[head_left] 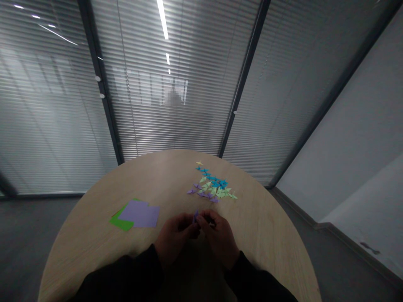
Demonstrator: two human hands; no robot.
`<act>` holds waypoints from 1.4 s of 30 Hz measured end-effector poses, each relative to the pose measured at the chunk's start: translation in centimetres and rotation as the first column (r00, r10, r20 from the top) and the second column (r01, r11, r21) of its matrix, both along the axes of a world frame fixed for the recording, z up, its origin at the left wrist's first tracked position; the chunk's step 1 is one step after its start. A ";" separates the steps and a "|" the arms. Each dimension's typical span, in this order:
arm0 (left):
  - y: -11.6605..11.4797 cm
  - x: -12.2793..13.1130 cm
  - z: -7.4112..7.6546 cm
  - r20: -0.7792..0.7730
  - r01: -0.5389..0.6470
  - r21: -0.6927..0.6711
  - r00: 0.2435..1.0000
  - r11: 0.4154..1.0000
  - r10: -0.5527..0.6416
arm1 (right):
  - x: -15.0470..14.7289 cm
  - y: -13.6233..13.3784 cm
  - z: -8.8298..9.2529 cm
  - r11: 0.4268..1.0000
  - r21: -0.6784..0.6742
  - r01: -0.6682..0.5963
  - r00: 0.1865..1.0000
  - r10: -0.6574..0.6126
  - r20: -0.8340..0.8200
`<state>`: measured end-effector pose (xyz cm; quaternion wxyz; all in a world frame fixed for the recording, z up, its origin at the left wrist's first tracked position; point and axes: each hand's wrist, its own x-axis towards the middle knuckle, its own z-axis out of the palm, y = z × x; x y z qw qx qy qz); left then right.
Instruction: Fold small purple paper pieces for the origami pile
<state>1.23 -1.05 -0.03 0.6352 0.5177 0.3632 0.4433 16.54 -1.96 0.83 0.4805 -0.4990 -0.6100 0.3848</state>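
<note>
A small piece of folded purple paper (pixel 195 215) is pinched between my two hands, low over the near middle of the table. My left hand (pixel 177 235) grips it from the left, fingers closed. From the right, my right hand (pixel 217 233) pinches it between thumb and fingers. Its exact shape is mostly covered by the fingertips. Beyond my hands lie several folded paper figures: purple ones (pixel 204 194), pale green ones (pixel 220 192), blue ones (pixel 218 183) and a single yellow one (pixel 199 163) at the far end.
Left of my hands, purple paper sheets (pixel 146 216) overlap green paper (pixel 121 222) on the round wooden table (pixel 94 235). Behind the table stand glass panels with closed blinds (pixel 176 121). A white wall (pixel 352 159) rises on the right.
</note>
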 end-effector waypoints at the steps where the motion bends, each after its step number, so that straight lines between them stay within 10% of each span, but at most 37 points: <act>1: 0.0 0.0 0.1 -0.013 0.000 0.009 1.000 1.000 0.000 | -0.1 0.0 0.0 1.000 -0.009 -0.009 1.000 0.009 -0.010; 25: 0.1 -0.2 -0.5 -0.046 -0.078 0.093 0.996 0.993 0.082 | 0.7 0.4 0.2 0.968 -0.146 -0.203 0.969 0.178 -0.173; 42: 0.2 -0.1 -0.4 0.065 -0.100 -0.041 0.993 0.994 0.103 | 0.0 0.0 -0.4 0.999 0.042 -0.008 0.999 0.006 0.032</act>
